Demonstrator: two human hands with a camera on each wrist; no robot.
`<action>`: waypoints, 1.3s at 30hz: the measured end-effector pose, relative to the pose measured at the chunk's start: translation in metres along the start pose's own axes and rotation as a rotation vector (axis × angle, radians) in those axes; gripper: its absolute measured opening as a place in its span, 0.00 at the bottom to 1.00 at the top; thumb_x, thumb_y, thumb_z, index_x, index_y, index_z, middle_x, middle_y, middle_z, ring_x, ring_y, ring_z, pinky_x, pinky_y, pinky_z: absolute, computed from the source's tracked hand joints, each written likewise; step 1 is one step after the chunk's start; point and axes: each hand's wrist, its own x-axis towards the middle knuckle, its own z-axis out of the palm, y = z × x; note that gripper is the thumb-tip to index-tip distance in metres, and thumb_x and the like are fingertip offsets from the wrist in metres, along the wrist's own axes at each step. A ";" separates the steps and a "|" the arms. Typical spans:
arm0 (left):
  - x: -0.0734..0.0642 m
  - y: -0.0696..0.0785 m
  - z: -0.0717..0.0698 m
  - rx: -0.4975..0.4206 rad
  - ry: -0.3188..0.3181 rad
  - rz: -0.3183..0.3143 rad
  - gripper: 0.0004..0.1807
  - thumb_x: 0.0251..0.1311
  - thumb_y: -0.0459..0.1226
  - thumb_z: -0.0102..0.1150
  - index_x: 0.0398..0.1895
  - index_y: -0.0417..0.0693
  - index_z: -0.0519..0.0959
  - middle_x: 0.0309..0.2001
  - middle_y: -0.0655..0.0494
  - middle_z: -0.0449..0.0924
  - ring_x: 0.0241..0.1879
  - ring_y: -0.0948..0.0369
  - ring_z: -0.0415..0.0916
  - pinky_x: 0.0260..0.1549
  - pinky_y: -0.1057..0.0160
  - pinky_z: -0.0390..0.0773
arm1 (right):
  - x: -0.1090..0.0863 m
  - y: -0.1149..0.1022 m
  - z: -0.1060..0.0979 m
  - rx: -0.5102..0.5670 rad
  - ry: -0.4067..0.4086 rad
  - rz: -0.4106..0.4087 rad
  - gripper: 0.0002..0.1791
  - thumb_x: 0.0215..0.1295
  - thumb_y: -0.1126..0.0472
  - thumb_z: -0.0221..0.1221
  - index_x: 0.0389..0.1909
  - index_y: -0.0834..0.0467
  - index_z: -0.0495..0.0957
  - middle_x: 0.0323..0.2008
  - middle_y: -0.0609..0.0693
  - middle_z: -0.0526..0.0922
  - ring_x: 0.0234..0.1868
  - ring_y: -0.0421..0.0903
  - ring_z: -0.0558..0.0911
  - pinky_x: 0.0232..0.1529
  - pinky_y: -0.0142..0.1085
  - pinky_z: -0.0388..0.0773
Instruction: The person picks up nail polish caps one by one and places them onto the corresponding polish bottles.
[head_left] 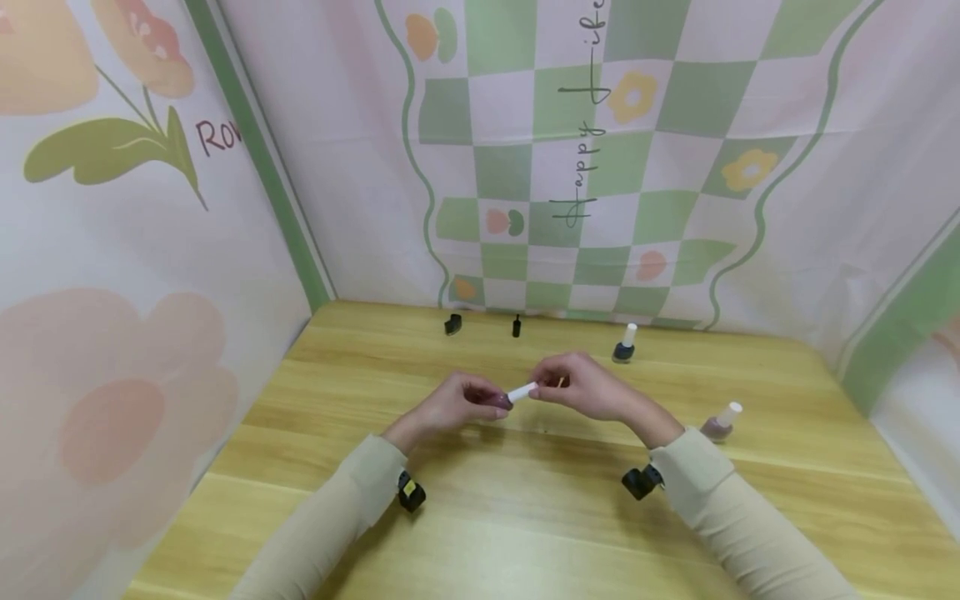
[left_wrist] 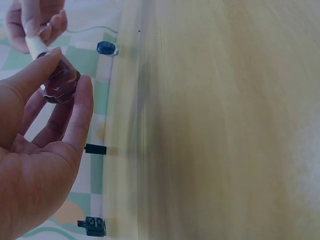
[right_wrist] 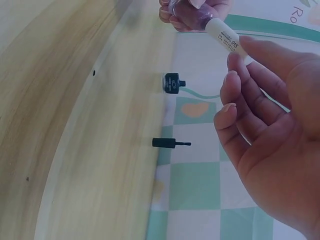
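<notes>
My left hand [head_left: 450, 402] grips a purple nail polish bottle [head_left: 499, 402] by its glass body, held tilted above the wooden table. The thumb and fingertips lie around the glass in the left wrist view. From the other side, my right hand [head_left: 588, 387] pinches the bottle's long white cap [head_left: 522, 392] between thumb and finger. Small print shows on that cap in the right wrist view. The cap sits at the bottle's neck, and no brush shows between them. Whether it is screwed tight I cannot tell.
Along the table's [head_left: 480, 533] back edge stand a capless black polish bottle [head_left: 453, 325], a black brush cap [head_left: 517, 327] with its brush upward, and a dark blue polish bottle [head_left: 624, 350] with a white cap. A mauve polish bottle [head_left: 718, 427] stands beside the right forearm. Patterned curtain [head_left: 502, 171] hangs behind.
</notes>
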 end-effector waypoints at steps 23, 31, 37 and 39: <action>0.002 0.001 0.002 0.006 0.005 -0.006 0.11 0.61 0.36 0.72 0.47 0.50 0.88 0.44 0.57 0.89 0.45 0.57 0.85 0.48 0.59 0.84 | 0.000 0.001 0.000 -0.004 -0.005 -0.015 0.03 0.69 0.58 0.67 0.39 0.53 0.86 0.29 0.44 0.85 0.26 0.42 0.78 0.25 0.32 0.75; 0.002 0.002 0.004 -0.004 -0.022 0.016 0.11 0.62 0.36 0.71 0.47 0.48 0.88 0.45 0.54 0.89 0.46 0.58 0.86 0.48 0.60 0.84 | 0.000 0.000 0.000 -0.033 -0.028 -0.020 0.17 0.77 0.51 0.58 0.25 0.49 0.81 0.17 0.47 0.75 0.14 0.35 0.64 0.16 0.29 0.62; 0.001 0.003 0.003 0.008 -0.021 0.020 0.10 0.62 0.36 0.72 0.47 0.50 0.88 0.44 0.55 0.89 0.46 0.57 0.86 0.49 0.59 0.84 | 0.000 0.001 0.001 -0.051 -0.020 -0.040 0.11 0.75 0.50 0.60 0.37 0.51 0.85 0.22 0.44 0.79 0.19 0.38 0.71 0.21 0.31 0.70; 0.001 0.002 0.003 0.009 -0.015 0.012 0.10 0.62 0.36 0.72 0.47 0.50 0.88 0.44 0.56 0.89 0.45 0.57 0.86 0.49 0.59 0.84 | 0.000 0.001 0.000 -0.046 -0.018 -0.047 0.11 0.73 0.51 0.62 0.47 0.53 0.84 0.28 0.44 0.83 0.25 0.40 0.77 0.26 0.32 0.77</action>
